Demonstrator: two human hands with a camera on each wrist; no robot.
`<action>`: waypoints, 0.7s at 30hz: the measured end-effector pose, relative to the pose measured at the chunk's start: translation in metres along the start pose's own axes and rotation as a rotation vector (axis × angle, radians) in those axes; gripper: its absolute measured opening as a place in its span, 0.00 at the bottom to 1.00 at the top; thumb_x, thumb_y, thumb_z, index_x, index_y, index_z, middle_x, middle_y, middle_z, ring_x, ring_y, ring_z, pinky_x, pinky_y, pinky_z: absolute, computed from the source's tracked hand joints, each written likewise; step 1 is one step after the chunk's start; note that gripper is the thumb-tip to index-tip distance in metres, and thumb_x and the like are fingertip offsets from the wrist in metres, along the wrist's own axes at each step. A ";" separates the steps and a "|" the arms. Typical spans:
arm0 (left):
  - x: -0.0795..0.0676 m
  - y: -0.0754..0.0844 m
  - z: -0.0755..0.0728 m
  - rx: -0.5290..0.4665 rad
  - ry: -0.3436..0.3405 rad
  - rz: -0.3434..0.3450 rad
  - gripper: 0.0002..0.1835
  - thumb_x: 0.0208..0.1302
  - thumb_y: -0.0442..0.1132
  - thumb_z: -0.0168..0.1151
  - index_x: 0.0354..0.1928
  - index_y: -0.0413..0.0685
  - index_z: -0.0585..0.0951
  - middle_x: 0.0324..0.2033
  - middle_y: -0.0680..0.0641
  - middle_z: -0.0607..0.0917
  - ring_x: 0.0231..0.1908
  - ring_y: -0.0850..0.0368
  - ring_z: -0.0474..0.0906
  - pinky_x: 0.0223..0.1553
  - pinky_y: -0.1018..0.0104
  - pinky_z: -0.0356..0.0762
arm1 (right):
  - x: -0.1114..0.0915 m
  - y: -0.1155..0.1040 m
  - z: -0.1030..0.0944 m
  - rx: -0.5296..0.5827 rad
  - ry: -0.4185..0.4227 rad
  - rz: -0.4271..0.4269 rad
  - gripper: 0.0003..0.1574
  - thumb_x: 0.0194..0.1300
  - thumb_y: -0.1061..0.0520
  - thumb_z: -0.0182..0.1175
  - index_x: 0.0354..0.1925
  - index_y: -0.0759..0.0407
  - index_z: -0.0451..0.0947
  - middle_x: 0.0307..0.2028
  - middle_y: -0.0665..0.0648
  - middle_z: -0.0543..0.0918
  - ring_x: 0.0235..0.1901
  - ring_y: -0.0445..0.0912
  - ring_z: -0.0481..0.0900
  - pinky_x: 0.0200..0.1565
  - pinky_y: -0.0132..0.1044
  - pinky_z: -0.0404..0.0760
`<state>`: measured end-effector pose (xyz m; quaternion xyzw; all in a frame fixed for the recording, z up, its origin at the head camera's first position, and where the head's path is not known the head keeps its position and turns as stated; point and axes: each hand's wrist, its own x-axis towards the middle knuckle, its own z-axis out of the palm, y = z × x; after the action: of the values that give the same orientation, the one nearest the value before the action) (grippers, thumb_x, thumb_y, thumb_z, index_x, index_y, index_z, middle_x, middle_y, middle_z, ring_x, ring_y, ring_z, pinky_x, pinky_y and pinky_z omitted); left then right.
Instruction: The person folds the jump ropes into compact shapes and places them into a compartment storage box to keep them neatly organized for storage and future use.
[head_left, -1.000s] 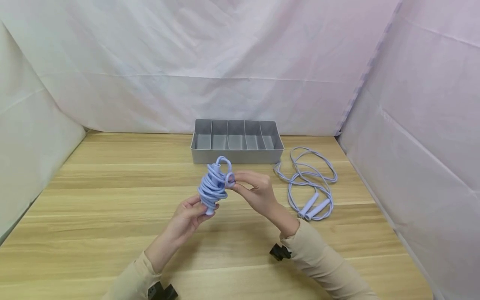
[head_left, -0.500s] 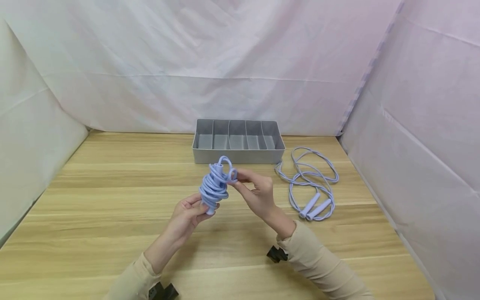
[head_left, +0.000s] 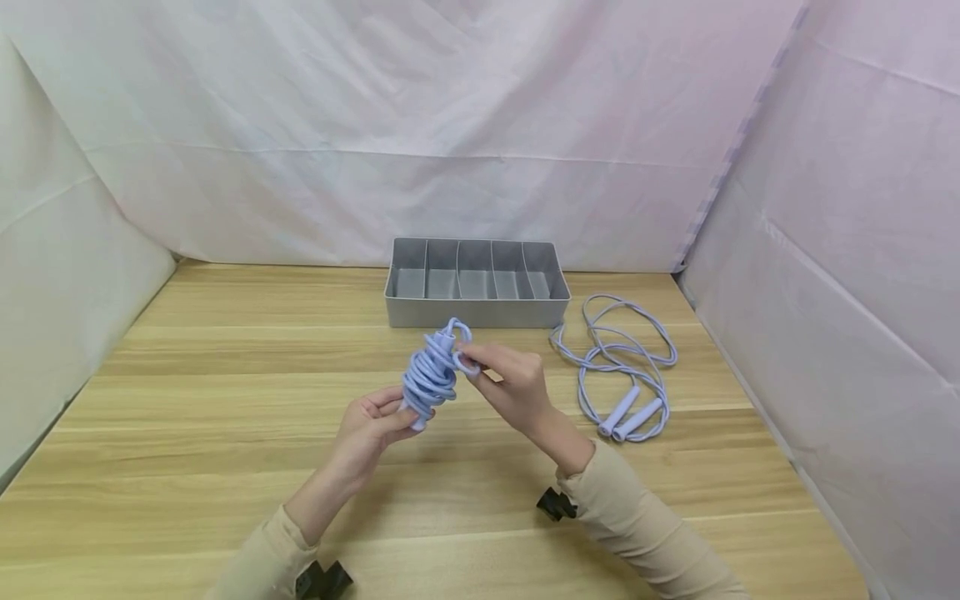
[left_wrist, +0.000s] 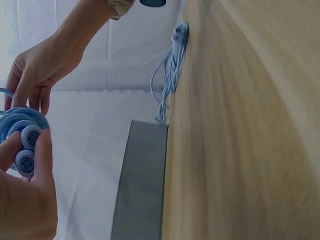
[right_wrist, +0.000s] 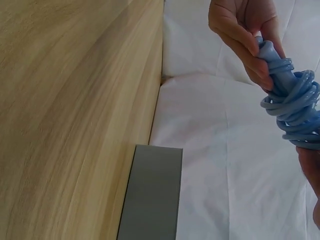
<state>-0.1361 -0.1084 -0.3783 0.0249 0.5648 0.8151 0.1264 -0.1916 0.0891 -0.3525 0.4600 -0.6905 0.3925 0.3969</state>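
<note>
A light blue jump rope (head_left: 429,377), its cord wound round its two handles, is held up above the table in front of the box. My left hand (head_left: 366,433) grips the lower ends of the handles; both round end caps show side by side in the left wrist view. With thumb and fingers, my right hand (head_left: 513,387) pinches a small loop of cord near the top of the bundle. Another loop of cord arches over the upper handle ends. In the right wrist view the windings (right_wrist: 295,102) sit around the middle of the handles.
A grey box (head_left: 477,313) with several compartments stands at the back of the wooden table (head_left: 247,375). A second light blue jump rope (head_left: 618,367) lies loosely looped on the right, its two handles side by side. White cloth (head_left: 450,125) hangs behind and at both sides.
The bundle has tilted a little further to the right and its top has dropped slightly. My right hand, still pinching the cord, has shifted slightly. The box and second rope stay put.
</note>
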 end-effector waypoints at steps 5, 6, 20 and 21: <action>0.000 0.005 -0.003 0.171 0.052 -0.016 0.26 0.55 0.24 0.56 0.57 0.23 0.64 0.35 0.46 0.85 0.32 0.63 0.82 0.39 0.68 0.80 | -0.002 0.002 -0.004 0.012 -0.086 0.004 0.16 0.65 0.56 0.53 0.33 0.67 0.81 0.27 0.60 0.84 0.25 0.45 0.82 0.25 0.25 0.78; 0.000 0.006 -0.004 0.184 0.050 -0.025 0.27 0.55 0.24 0.56 0.59 0.25 0.63 0.36 0.45 0.85 0.32 0.62 0.82 0.39 0.68 0.80 | -0.003 0.003 -0.005 0.011 -0.108 0.003 0.15 0.65 0.56 0.54 0.33 0.67 0.82 0.28 0.60 0.84 0.26 0.46 0.82 0.26 0.25 0.78; 0.005 0.001 -0.018 -0.041 -0.155 -0.188 0.36 0.60 0.26 0.50 0.67 0.30 0.46 0.33 0.53 0.85 0.36 0.59 0.82 0.42 0.69 0.79 | 0.008 0.003 -0.029 0.335 -0.599 0.264 0.27 0.45 0.65 0.69 0.46 0.70 0.77 0.43 0.62 0.80 0.39 0.49 0.81 0.35 0.25 0.80; 0.006 0.001 -0.018 -0.050 -0.163 -0.197 0.36 0.60 0.26 0.51 0.67 0.30 0.46 0.34 0.53 0.85 0.36 0.59 0.82 0.42 0.69 0.79 | 0.008 0.004 -0.029 0.356 -0.599 0.294 0.25 0.45 0.65 0.69 0.45 0.70 0.78 0.43 0.63 0.80 0.40 0.50 0.80 0.35 0.26 0.80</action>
<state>-0.1453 -0.1239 -0.3844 0.0324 0.5318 0.8079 0.2519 -0.1915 0.1137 -0.3354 0.5123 -0.7555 0.4072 0.0306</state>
